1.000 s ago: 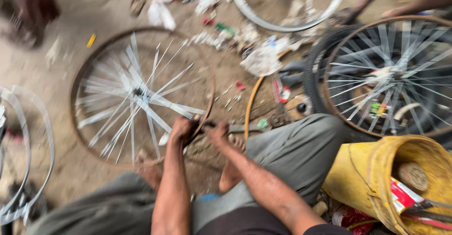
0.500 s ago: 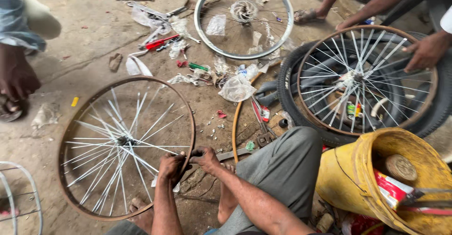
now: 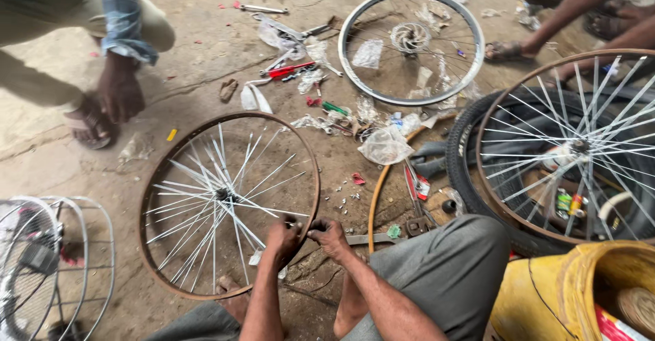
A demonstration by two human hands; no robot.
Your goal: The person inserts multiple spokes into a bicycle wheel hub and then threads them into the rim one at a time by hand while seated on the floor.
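Hands unmoved on rusty rim

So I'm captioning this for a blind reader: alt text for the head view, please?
Both hands, left hand and right hand, work at the rim of a rusty spoked wheel lying on a dirt floor. Other wheels, tools and plastic scraps lie around, with other people crouching nearby.

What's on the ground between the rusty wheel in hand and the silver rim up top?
Head view: crumpled plastic bags, a red-handled tool and small scattered litter lie between the rusty wheel and the silver rim.
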